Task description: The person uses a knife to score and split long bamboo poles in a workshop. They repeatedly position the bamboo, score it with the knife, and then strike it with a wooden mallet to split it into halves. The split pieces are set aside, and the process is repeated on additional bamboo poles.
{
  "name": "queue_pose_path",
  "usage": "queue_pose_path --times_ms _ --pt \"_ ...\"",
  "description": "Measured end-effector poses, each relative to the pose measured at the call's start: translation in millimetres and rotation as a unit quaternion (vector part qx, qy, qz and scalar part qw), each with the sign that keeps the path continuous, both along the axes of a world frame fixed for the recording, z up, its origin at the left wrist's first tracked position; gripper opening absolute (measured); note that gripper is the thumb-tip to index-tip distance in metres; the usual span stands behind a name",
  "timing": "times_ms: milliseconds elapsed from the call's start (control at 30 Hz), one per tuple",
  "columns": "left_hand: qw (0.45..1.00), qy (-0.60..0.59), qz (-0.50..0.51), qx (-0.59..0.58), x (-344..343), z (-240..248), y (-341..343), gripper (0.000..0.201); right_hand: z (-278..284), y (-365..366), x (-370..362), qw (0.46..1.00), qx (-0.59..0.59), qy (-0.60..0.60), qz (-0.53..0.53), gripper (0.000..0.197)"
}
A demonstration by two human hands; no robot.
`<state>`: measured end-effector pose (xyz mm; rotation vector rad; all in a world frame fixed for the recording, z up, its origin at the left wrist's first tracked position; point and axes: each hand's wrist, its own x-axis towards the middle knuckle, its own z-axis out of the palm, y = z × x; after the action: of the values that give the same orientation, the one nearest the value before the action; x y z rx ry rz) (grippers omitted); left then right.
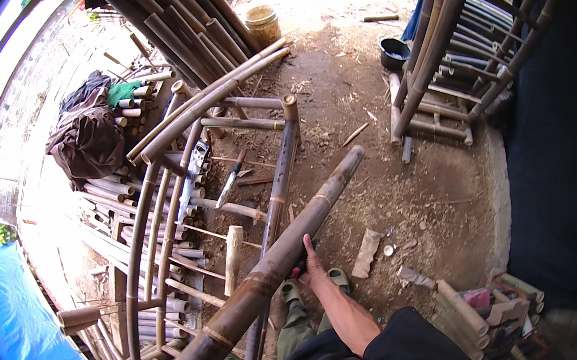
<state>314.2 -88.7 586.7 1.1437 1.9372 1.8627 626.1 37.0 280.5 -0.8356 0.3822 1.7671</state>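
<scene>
A thick, dark bamboo pole [287, 242] runs slantwise from the lower edge toward the middle of the view. My right hand [314, 265] is closed against its right side, the thumb lying along the pole and the other fingers hidden beneath. Something small, red and black [297, 271] shows under that hand; its kind cannot be made out. My left hand is out of view. Below the pole, to the left, stands a bamboo frame [277, 200] with several rungs. A knife [231, 180] and a short, pale wooden mallet-like piece [232, 260] rest on this frame.
Long bamboo poles [173, 1] lean at the upper left beside a bucket [263, 25]. A bamboo rack [432, 60] and a black basin [394, 52] stand at the upper right. Cut bamboo pieces [461, 308] lie at right. Shavings cover the dirt floor [439, 200].
</scene>
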Motion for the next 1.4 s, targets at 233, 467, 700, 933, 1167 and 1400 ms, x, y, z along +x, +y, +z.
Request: queue_pose_path --times_ms 233,467,700,933,1167,1400 --pt "0.969 -0.133 0.062 -0.198 5 -124 -31 0.088 18 26 73 0.987 0.060 -0.145 0.043 0.083" --pt "0.936 -0.131 -0.016 -0.325 17 -167 -18 0.083 109 7 78 0.947 0.195 -0.253 0.022 0.077" --pt "0.817 0.189 -0.539 -0.074 224 76 300 0.086 165 -18 69 0.912 0.256 -0.318 0.037 0.077" --pt "0.765 0.044 -0.629 -0.131 378 174 367 0.050 178 -27 57 0.862 0.217 -0.441 0.120 0.100" --pt "0.759 -0.067 -0.647 -0.011 349 185 347 0.058 153 -7 79 0.873 0.259 -0.413 -0.033 0.090" --pt "0.802 -0.131 -0.572 0.112 299 167 321 0.063 79 -61 163 0.825 0.261 -0.474 -0.161 0.027"
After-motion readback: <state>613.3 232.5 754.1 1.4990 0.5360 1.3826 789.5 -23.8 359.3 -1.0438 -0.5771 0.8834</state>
